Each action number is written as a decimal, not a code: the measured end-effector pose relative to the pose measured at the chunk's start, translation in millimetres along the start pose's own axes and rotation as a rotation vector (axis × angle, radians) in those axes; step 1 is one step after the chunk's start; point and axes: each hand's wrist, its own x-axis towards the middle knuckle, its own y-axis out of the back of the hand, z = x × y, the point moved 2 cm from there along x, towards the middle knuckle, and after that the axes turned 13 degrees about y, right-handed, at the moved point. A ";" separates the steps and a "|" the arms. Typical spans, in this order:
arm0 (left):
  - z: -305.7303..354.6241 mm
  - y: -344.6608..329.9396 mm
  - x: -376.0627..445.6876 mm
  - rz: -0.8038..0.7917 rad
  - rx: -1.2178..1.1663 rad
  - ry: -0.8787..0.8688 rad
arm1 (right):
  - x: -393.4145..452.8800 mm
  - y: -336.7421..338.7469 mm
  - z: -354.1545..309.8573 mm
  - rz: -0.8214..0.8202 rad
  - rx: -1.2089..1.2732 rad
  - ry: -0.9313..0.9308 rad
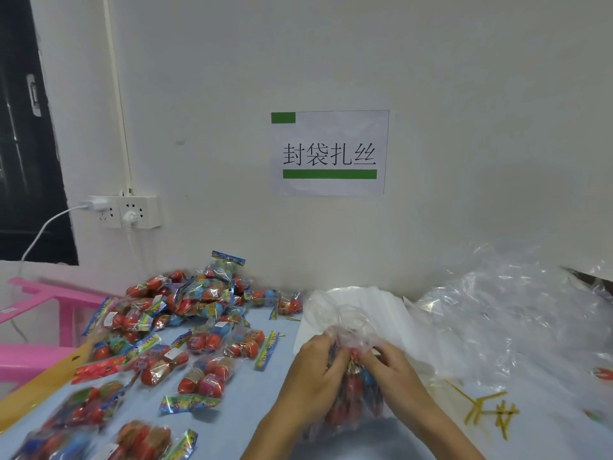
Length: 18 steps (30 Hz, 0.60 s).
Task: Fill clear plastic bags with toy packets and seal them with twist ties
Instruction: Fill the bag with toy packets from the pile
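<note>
1. Loose toy packets (185,330) are lying heaped on the tabletop (252,400) at left; I am counting well over twenty, the blurred near ones uncountable.
2. At centre, I am gathering the neck of one filled clear bag (351,403), left hand (315,370) and right hand (388,366) each in a curled grip around its plastic; squeezing air out and bunching tightly should help the tie hold.
3. Roughly ten yellow twist ties (487,410) are waiting at right.

I see red-and-blue cellophane toy packets (185,313) on a pale blue tabletop (238,416), yellow wire twist ties (487,411), a pink plastic stool (39,313).
</note>
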 end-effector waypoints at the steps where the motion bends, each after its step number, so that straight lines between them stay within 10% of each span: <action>1: 0.9 -0.5 -0.9 -0.012 0.045 -0.009 | -0.1 -0.4 -0.4 -0.011 0.011 0.006; 12: 14.4 2.6 -9.9 0.081 0.489 -0.235 | -1.7 -0.8 -7.9 -0.076 -0.008 0.136; 18: 5.2 7.1 -1.3 -0.079 0.139 -0.104 | -3.4 -4.8 -11.9 -0.077 -0.125 0.229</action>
